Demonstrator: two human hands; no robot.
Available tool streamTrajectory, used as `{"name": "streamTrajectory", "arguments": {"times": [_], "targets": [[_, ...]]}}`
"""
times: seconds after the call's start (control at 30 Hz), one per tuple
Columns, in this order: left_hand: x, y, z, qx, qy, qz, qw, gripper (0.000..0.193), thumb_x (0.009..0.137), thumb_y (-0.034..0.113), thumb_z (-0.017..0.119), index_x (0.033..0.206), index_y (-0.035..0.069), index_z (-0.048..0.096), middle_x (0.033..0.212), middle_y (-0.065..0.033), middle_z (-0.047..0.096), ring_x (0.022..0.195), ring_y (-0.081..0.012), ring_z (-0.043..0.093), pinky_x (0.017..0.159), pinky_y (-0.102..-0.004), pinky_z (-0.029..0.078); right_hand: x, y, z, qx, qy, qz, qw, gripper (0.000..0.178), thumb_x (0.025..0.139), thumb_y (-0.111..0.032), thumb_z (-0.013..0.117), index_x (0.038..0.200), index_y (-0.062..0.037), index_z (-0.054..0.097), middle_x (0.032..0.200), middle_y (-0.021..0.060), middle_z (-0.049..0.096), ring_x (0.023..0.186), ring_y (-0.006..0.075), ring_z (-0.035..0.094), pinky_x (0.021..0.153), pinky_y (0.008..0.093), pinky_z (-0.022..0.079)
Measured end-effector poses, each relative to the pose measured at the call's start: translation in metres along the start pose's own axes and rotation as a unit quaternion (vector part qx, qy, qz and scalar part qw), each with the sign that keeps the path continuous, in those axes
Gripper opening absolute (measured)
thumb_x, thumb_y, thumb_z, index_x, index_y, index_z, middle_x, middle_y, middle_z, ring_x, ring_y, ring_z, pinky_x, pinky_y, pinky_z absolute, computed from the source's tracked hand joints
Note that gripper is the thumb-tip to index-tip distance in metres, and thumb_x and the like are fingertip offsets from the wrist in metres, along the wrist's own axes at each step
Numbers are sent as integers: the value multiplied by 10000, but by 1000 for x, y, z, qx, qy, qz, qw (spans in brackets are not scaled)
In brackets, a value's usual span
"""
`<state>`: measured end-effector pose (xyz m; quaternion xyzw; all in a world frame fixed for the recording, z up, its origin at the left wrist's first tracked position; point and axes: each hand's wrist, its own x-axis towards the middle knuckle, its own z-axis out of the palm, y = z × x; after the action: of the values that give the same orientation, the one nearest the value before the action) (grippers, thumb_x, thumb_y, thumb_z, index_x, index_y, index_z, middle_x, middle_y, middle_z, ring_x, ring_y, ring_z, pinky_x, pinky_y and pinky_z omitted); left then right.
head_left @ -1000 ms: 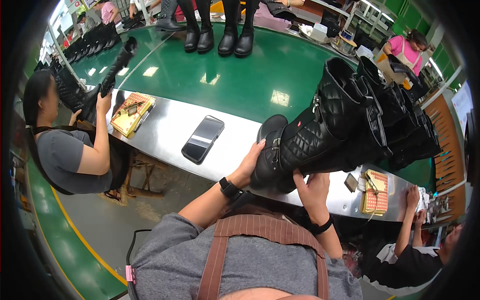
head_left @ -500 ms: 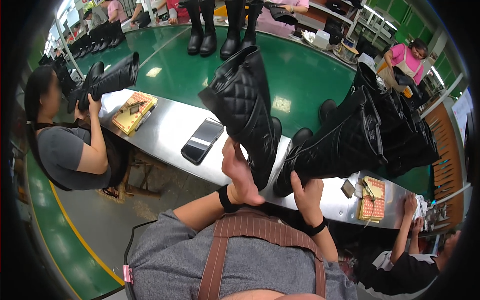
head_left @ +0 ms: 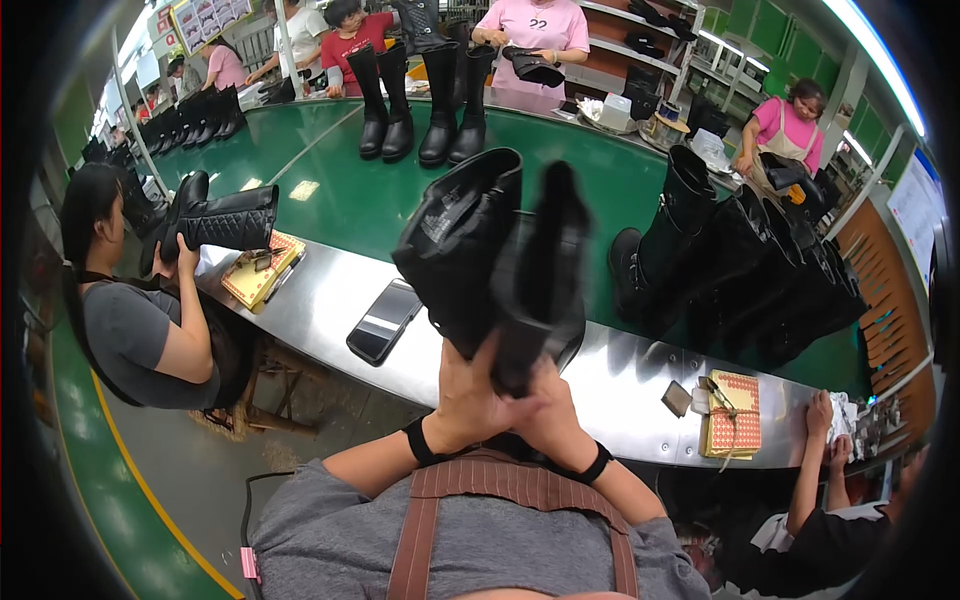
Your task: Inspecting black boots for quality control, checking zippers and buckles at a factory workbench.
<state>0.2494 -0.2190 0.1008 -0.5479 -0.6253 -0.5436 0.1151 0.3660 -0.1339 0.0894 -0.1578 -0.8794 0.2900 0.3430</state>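
Two tall black boots stand close together in front of me, above the steel bench edge. The left boot [head_left: 455, 255] leans with its open shaft upward, and its quilted side is turned from view. Beside it, the right boot [head_left: 545, 265] is smeared by motion. My left hand [head_left: 467, 395] is closed around the lower part of the left boot. Close against it, my right hand [head_left: 548, 415] grips the low end of the right boot. The boots partly cover the fingers of both hands.
A phone [head_left: 384, 322] lies left on the steel bench [head_left: 630, 375]. Yellow-and-red pads [head_left: 733, 415] and a small dark block [head_left: 676, 399] lie right. More black boots [head_left: 745, 255] crowd the green table [head_left: 330, 185]. A co-worker [head_left: 140, 300] at left holds a boot.
My right hand has brought its boot leftward, up against the other one. My left hand has closed on the left boot, which has turned. The view has shifted a little.
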Motion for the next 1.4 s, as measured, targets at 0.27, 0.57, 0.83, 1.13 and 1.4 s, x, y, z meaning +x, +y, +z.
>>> {"name": "streamTrajectory", "arguments": {"times": [0.27, 0.57, 0.83, 1.13, 1.4], "targets": [[32, -10, 8, 40, 91, -79, 992, 368, 800, 180, 767, 1113, 33, 640, 1147, -201, 580, 1022, -409, 544, 868, -438, 447, 0, 29, -30, 175, -32, -52, 983, 181, 762, -40, 750, 862, -31, 599, 938, 103, 602, 655, 185, 617, 548, 296, 511], [141, -50, 33, -26, 49, -35, 998, 239, 848, 170, 722, 1002, -6, 671, 930, -186, 644, 858, -317, 630, 757, -372, 487, -12, 149, -67, 239, 289, 163, 913, 148, 894, -74, 665, 845, -72, 526, 714, -51, 493, 616, 16, 431, 553, 174, 332], [322, -152, 142, 28, 225, 80, 971, 281, 811, 251, 729, 955, 14, 681, 870, -203, 670, 853, -386, 614, 795, -425, 496, -21, 192, -60, 357, 284, 317, 831, 158, 877, -53, 674, 831, -63, 523, 738, -47, 488, 632, 26, 422, 559, 180, 329], [368, -332, 284, 168, 111, -227, 953, 438, 761, 421, 693, 1067, 109, 708, 1129, -170, 637, 1115, -320, 582, 939, -500, 432, -4, 170, -68, 425, 179, 403, 790, 147, 880, -47, 669, 855, -64, 525, 731, -37, 527, 617, 22, 461, 549, 178, 352], [403, -348, 271, 151, -24, -281, 947, 599, 757, 502, 663, 1171, 69, 657, 1216, -272, 574, 1170, -420, 526, 1027, -487, 407, -4, 173, -70, 415, 131, 415, 799, 155, 877, -58, 683, 877, -69, 528, 738, -46, 538, 615, 21, 473, 538, 182, 359]]}}
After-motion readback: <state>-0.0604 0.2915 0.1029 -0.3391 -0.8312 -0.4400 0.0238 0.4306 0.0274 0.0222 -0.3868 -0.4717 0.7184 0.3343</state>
